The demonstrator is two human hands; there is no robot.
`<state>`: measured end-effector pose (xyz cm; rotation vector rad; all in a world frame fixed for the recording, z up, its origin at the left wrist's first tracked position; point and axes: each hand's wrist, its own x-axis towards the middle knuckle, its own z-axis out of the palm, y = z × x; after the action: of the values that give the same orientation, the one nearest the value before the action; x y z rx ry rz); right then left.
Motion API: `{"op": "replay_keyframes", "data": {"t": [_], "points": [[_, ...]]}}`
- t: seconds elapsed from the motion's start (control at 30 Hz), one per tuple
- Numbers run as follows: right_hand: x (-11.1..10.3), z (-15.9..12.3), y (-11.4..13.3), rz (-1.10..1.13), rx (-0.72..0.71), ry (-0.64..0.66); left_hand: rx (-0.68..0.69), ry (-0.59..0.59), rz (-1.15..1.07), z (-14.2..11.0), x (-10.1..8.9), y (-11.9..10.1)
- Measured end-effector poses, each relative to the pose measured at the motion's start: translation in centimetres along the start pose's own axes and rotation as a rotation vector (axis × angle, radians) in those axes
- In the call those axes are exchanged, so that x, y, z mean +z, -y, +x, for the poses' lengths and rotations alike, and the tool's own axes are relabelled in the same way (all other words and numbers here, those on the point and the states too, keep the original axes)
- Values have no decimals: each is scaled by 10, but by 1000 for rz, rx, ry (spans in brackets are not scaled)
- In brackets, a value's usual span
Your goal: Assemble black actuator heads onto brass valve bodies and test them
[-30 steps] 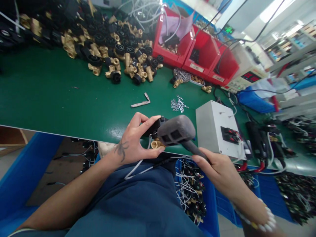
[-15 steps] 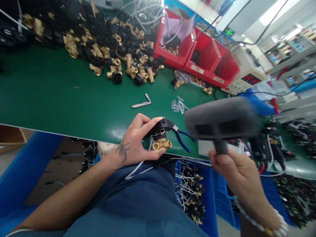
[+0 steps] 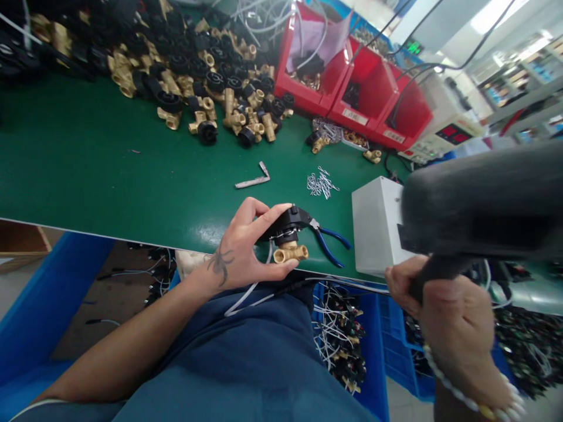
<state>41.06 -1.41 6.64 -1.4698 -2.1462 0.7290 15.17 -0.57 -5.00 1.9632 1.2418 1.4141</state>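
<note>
My left hand [image 3: 246,246] is closed around a valve [image 3: 291,253] with a brass body under a black plastic head, held at the table's front edge. A grey cable runs from it towards my lap. Just right of the valve lie blue-handled pliers [image 3: 331,245], their jaws by the black head. My right hand [image 3: 453,310] grips the handle of a dark grey pistol-grip power tool [image 3: 479,196], raised at the right and blurred. Its exact kind is unclear. Beyond my left hand lie a bent metal tool [image 3: 254,180] and a small pile of metal clips [image 3: 322,183].
Brass valves with black parts [image 3: 220,94] are heaped at the back left of the green table [image 3: 109,176]. Red bins [image 3: 352,94] stand at the back, beside a device with a red display [image 3: 453,133]. A pale box [image 3: 376,228] stands near the power tool. Blue crates [image 3: 372,351] sit below.
My right hand has moved right with the power tool, uncovering more of the pale box. My left hand still holds the valve in nearly the same place.
</note>
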Motion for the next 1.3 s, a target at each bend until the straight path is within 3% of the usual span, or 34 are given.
{"op": "replay_keyframes", "data": {"t": [0.07,0.13,0.27,0.33,0.47,0.5,0.57,0.63,0.77,0.83,0.9,0.97,1.07,1.2,1.3], "points": [[5,3,0,-99,24,158,-14,10,1,1,-1,-1],[7,5,1,-198,31,229,-27,9,0,2,-1,-1],[1,1,0,10,-19,13,-23,-5,-7,1,1,0],[1,-1,-1,138,-37,-14,-15,-3,-7,1,1,0],[11,6,-1,-76,40,257,-28,11,0,2,-1,-2],[13,8,0,-119,45,275,-32,15,-3,3,-2,-3],[15,9,2,-94,17,175,-32,18,-11,2,-2,-3],[13,4,3,68,-8,70,-22,13,-10,2,-2,-3],[6,-10,0,391,34,208,-10,7,18,2,0,-2],[4,-13,-1,240,46,147,0,-6,29,2,1,-2],[3,-14,-1,28,18,-30,7,-18,41,2,3,-2],[4,-15,0,-7,-5,-104,15,-28,55,3,4,-2],[7,-20,2,93,-15,-77,15,-45,82,3,7,-3],[11,-21,-2,-26,-32,-155,8,-47,98,4,9,-4],[10,-8,-5,-129,-52,-3,23,-54,89,5,9,-4]]}}
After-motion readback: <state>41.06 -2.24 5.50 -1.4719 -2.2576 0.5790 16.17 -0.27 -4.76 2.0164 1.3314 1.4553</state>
